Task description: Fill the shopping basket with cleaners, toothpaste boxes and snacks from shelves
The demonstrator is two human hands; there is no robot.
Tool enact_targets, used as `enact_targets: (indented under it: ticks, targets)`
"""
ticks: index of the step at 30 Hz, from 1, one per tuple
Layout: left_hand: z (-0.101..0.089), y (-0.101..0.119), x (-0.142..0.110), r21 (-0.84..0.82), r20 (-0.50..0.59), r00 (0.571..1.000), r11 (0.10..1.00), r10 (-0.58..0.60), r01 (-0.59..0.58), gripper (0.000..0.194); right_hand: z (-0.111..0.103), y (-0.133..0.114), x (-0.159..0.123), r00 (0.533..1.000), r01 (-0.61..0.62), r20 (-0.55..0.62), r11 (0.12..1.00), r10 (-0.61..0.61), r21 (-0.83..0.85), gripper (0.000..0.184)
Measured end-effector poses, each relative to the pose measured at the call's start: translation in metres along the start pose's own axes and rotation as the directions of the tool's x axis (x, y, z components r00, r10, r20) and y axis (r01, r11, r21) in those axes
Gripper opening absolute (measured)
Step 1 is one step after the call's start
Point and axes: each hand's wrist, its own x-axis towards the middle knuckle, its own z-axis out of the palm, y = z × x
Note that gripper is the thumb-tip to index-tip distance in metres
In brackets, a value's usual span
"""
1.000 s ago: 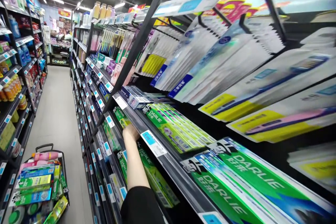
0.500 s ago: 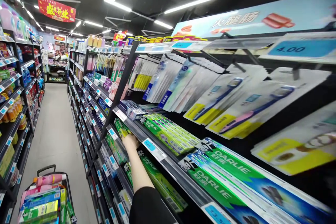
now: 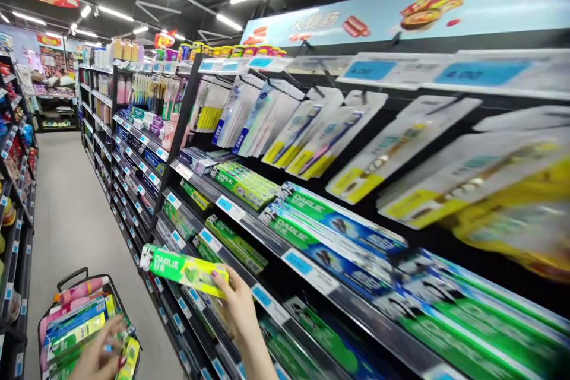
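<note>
Held out in front of the shelves, a green and yellow Darlie toothpaste box is pinched at its right end by my right hand. The thumb lies on its printed face. Over the shopping basket at lower left is my left hand, somewhat blurred, its fingers apart and nothing visible between them. Several toothpaste boxes and pink bottles lie in the basket. A yellow-green box sits at its right side, close to my left fingers.
Shelves on my right hold stacked Darlie boxes, with packaged toothbrushes hanging above. Price-tagged shelf edges run beside my right arm. An aisle floor stretches ahead, and another shelf row stands on the left.
My right hand has come out of the lower shelf with a toothpaste box and moved toward the basket. My left hand has entered the view at lower left. The view has turned right.
</note>
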Motion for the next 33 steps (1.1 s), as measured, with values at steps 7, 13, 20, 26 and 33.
enact_targets:
  ticks: [7,13,20,26,33]
  targets:
    - [0.003,0.049,0.000,-0.468,-0.058,0.947,0.829,0.316,-0.306,0.079,-0.015,-0.022,-0.124,0.960,-0.281,0.141,0.860,0.243,0.427,0.040]
    - [0.010,0.067,-0.008,-0.461,0.005,0.906,0.805,0.423,-0.373,0.062,-0.026,-0.016,-0.170,0.971,-0.221,0.024,0.858,0.238,0.463,0.057]
    - [0.024,0.072,-0.005,-0.451,0.107,0.927,0.849,0.358,-0.276,0.061,-0.065,-0.005,-0.188,0.991,-0.112,0.120,0.900,0.067,0.421,0.065]
    - [0.030,0.060,0.004,-0.387,0.185,0.962,0.915,0.202,-0.118,0.064,-0.065,-0.015,-0.199,0.985,0.172,-0.007,0.954,-0.175,0.244,0.052]
    - [0.059,0.027,0.003,-0.576,0.364,0.923,0.809,0.125,0.118,0.066,-0.032,-0.042,-0.216,0.933,0.357,-0.089,0.929,-0.349,0.094,0.050]
